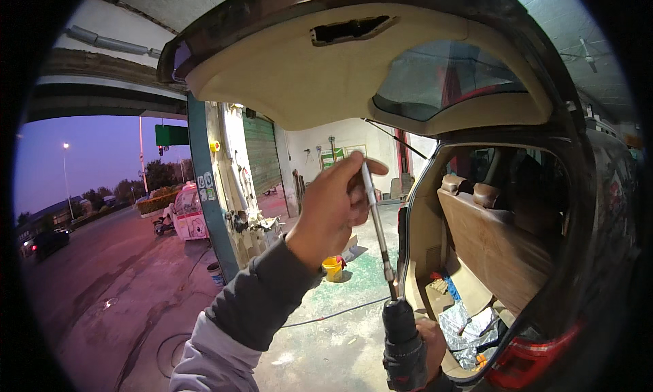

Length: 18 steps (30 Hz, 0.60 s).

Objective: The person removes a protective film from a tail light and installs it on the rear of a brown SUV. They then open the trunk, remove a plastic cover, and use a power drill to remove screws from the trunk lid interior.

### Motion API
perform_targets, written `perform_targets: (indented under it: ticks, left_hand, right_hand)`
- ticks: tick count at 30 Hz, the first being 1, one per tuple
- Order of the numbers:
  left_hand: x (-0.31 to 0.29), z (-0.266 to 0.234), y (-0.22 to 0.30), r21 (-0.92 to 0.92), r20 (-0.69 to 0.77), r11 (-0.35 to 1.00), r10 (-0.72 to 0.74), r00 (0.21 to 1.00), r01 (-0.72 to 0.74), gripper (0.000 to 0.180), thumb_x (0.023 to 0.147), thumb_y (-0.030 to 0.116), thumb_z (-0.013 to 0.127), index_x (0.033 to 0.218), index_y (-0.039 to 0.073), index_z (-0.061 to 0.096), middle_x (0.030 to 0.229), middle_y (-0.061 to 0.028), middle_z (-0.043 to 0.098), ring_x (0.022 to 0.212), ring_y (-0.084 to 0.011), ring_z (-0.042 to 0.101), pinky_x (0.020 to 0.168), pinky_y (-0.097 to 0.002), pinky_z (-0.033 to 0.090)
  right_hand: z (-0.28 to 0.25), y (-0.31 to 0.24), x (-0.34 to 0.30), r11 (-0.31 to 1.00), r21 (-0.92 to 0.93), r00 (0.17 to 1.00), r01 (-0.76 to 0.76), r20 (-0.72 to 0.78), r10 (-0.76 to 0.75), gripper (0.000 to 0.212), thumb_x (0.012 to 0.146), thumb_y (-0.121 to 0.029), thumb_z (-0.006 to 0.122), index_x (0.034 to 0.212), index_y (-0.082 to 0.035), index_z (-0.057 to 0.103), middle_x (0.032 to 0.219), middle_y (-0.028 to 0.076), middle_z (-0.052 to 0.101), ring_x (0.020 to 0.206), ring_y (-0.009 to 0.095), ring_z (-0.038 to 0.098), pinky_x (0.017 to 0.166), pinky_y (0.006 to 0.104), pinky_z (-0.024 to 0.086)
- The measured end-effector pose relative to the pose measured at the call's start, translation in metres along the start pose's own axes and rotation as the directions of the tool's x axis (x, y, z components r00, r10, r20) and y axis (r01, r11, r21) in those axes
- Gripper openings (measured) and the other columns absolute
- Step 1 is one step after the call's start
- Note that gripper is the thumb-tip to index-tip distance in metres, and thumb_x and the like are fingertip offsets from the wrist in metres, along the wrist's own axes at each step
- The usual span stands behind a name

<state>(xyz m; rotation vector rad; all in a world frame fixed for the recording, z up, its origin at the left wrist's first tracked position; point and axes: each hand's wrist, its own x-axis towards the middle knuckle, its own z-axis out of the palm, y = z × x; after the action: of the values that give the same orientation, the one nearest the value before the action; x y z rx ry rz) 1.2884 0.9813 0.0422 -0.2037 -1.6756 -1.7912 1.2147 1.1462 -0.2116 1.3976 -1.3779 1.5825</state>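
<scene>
My right hand [430,348] grips a black cordless drill [404,344], which points upward at the lower middle. A long silver extension shaft [379,235] rises from its chuck, tilted slightly to the left. Near the shaft's upper end, the fingers of my left hand [333,205] are closed around it. The left thumb lies close to the tip, and part of the grip is hidden behind the hand. Above both hands hangs the raised tailgate [286,72] of a vehicle, with beige trim and a dark cut-out [350,30].
The open cargo area at right holds a folded brown seat [496,235] and a crumpled silver sheet [466,331]. A yellow bucket [332,269] stands on the floor beyond my left forearm. A cable [333,317] crosses the concrete. A post [211,194] borders the street opening at left.
</scene>
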Motion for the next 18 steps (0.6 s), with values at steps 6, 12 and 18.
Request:
perform_targets:
  ticks: [6, 12, 18]
  left_hand:
    - [0.067, -0.014, 0.036, 0.164, 0.04, 0.975, 0.143, 0.989, -0.148, 0.036, 0.109, 0.041, 0.053, 0.098, 0.01, 0.067, 0.061, 0.0086, 0.03, 0.05, -0.0063, 0.027, 0.049, -0.0248, 0.023]
    - [0.132, -0.009, 0.06, 0.236, 0.194, 0.906, 0.31, 0.931, -0.351, 0.035, 0.107, 0.037, 0.058, 0.111, 0.004, 0.07, 0.073, 0.0065, 0.037, 0.058, -0.0073, 0.033, 0.053, -0.0266, 0.027]
    - [0.187, 0.0, 0.074, 0.44, 0.286, 0.789, 0.329, 0.9, -0.428, 0.024, 0.103, 0.021, 0.059, 0.114, 0.004, 0.071, 0.078, 0.0053, 0.041, 0.063, -0.0071, 0.037, 0.059, -0.0247, 0.031]
  right_hand:
    - [0.049, 0.044, 0.06, 0.995, 0.039, 0.995, 0.088, -0.054, -0.086, 0.046, 0.08, -0.023, 0.086, 0.116, -0.007, 0.062, 0.103, 0.011, 0.072, 0.092, 0.03, 0.069, 0.082, 0.0434, 0.052]
    - [0.094, 0.104, 0.139, 0.986, 0.117, 0.984, 0.12, -0.142, -0.103, 0.046, 0.08, -0.022, 0.085, 0.118, -0.006, 0.064, 0.104, 0.012, 0.072, 0.093, 0.031, 0.069, 0.084, 0.0435, 0.053]
    - [0.134, 0.164, 0.233, 0.953, 0.303, 0.971, 0.001, -0.227, 0.071, 0.046, 0.08, -0.022, 0.084, 0.119, -0.004, 0.066, 0.104, 0.013, 0.072, 0.093, 0.032, 0.069, 0.085, 0.0435, 0.054]
